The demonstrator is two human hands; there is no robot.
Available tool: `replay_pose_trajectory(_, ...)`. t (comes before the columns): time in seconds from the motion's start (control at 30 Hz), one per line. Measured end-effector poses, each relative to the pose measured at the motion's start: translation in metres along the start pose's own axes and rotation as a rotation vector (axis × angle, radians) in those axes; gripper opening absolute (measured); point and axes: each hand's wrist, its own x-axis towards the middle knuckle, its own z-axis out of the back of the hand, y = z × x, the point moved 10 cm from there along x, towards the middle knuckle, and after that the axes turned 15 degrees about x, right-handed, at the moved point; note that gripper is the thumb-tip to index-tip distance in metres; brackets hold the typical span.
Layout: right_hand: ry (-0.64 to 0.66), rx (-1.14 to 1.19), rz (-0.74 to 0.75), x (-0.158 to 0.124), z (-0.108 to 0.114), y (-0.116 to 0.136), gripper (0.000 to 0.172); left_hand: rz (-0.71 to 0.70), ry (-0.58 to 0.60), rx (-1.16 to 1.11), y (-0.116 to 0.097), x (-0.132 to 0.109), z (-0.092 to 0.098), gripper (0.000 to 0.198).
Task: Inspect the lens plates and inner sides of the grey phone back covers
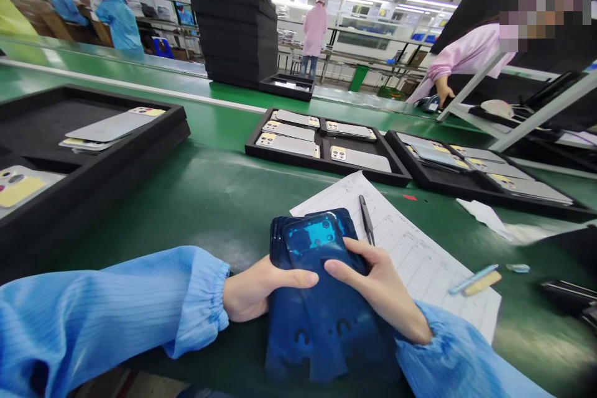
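A fanned stack of dark blue, phone-shaped film sheets [321, 311] is held over the green bench, low in the middle. My left hand [268, 286] grips its left edge, thumb lying across the front. From the right, my right hand [377, 280] pinches the sheets, its thumb on the front face and its fingers at the right edge. The top sheet has a bright blue patch with camera holes. Under and behind the stack lies a printed paper [420, 255], with black tweezers [366, 220] on it.
Black trays with silver phone panels stand at the left [153, 155], behind the paper [326, 166] and at the right [489, 198]. Beyond them rises a tall black tray stack [233, 31]. At right, a person in pink [476, 53] reaches toward a dark device.
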Motion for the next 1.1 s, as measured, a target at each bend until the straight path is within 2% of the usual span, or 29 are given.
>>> replay_pose_trajectory(0.07,-0.047,-0.028,0.025,0.001,0.008,0.001,0.019,0.063,-0.044,-0.055,0.006,0.0,0.005,0.034)
replay_pose_trajectory(0.17,-0.196,-0.076,0.066,0.004,0.029,0.002,0.024,0.182,-0.124,-0.139,0.016,-0.001,0.012,0.03)
replay_pose_trajectory(0.27,-0.277,-0.083,0.082,0.004,0.041,0.003,0.026,0.194,-0.158,-0.119,0.015,-0.002,0.015,0.029)
replay_pose_trajectory(0.5,-0.046,0.024,-0.028,0.003,0.008,-0.004,0.023,0.063,-0.091,-0.011,0.004,0.0,0.007,0.037)
replay_pose_trajectory(0.57,-0.074,0.064,-0.039,0.003,0.011,-0.005,0.023,0.054,-0.087,-0.003,0.003,0.0,0.008,0.036)
replay_pose_trajectory(0.63,-0.163,0.083,-0.015,0.002,0.022,-0.001,0.023,0.06,-0.086,-0.013,0.004,0.0,0.009,0.035)
replay_pose_trajectory(0.73,-0.312,0.09,0.091,0.0,0.044,0.012,0.025,0.095,-0.086,-0.046,0.007,0.0,0.01,0.033)
replay_pose_trajectory(0.8,-0.352,0.089,0.154,0.0,0.054,0.021,0.034,0.104,-0.087,-0.061,0.008,-0.001,0.01,0.03)
replay_pose_trajectory(0.9,-0.378,0.041,0.238,0.0,0.064,0.029,0.056,0.097,-0.086,-0.056,0.008,-0.001,0.01,0.029)
replay_pose_trajectory(0.97,-0.372,-0.01,0.29,0.0,0.065,0.032,0.065,0.094,-0.086,-0.051,0.008,-0.001,0.009,0.031)
replay_pose_trajectory(1.1,-0.256,-0.049,0.275,0.002,0.048,0.027,0.064,0.076,-0.077,-0.047,0.007,-0.001,0.008,0.032)
